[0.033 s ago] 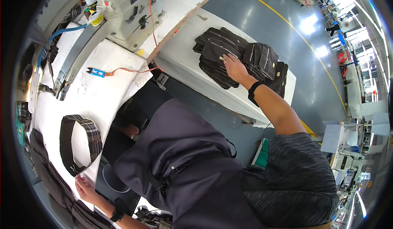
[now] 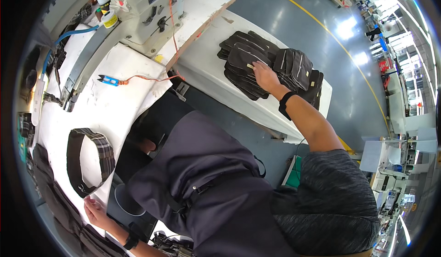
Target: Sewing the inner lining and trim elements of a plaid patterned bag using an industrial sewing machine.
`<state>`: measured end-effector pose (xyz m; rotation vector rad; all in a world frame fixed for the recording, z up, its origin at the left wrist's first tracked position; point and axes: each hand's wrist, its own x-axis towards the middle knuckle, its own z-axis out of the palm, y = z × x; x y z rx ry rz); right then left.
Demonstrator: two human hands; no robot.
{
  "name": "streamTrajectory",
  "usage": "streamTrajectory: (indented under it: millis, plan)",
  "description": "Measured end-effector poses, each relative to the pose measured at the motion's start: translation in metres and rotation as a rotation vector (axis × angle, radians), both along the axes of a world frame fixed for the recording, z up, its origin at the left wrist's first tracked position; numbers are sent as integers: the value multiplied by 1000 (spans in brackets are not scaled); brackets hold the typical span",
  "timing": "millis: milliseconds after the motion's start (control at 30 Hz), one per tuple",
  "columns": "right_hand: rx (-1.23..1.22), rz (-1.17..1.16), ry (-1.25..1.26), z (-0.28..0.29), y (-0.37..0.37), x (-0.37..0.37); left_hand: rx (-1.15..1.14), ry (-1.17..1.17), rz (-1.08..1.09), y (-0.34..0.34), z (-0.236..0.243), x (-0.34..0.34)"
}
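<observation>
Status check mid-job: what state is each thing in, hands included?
Dark fabric pieces: stacked, overlapping, on the side table.
Plaid band: bent into a loop on the sewing table.
Blue snips: lying flat, attached to an orange cord.
Sewing machine: cannot tell if running.
Right hand: on the pieces, grip unclear.
Left hand: at the band's lower end, contact unclear.

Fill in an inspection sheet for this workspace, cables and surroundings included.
Surface: white machine table, smudged; white side table.
Work items: dark fabric pieces stacked on the side table; plaid band looped on the machine table.
Clutter: blue snips near the sewing machine.
Grips: right grip on the stacked pieces; left grip by the band's lower end, contact unclear.
Cables: orange cord running to the snips; blue tube at the machine.
Surroundings: yellow-marked grey floor.
</observation>
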<state>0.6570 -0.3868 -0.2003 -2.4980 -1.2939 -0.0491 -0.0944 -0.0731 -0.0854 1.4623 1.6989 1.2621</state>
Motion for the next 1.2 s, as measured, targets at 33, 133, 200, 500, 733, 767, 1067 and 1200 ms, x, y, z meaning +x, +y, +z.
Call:
streamTrajectory:
  millis: [33,133,200,500,733,767,1067,1200]
  plan:
    - [-5,3,0,6,1,-1,-18,-23,-24,2,0,-4]
    - [-75,14,-6,20,4,-8,-103,-94,-87,8,-5,-30]
    - [-213,-99,-82,22,7,-16,-9,7,3,3,0,-6]
    - [-120,-139,-160,1,6,-18,-50,48,42,-10,12,12]
    - [-177,-224,34,30,17,-25,-35,63,48,-16,12,17]
    - [-233,-273,44,34,19,-27,-69,78,33,-18,14,20]
    - [102,-92,-42,115,47,-35,-89,77,51,-25,17,19]
    - [141,-14,318,174,71,-67,-58,48,61,-24,17,19]
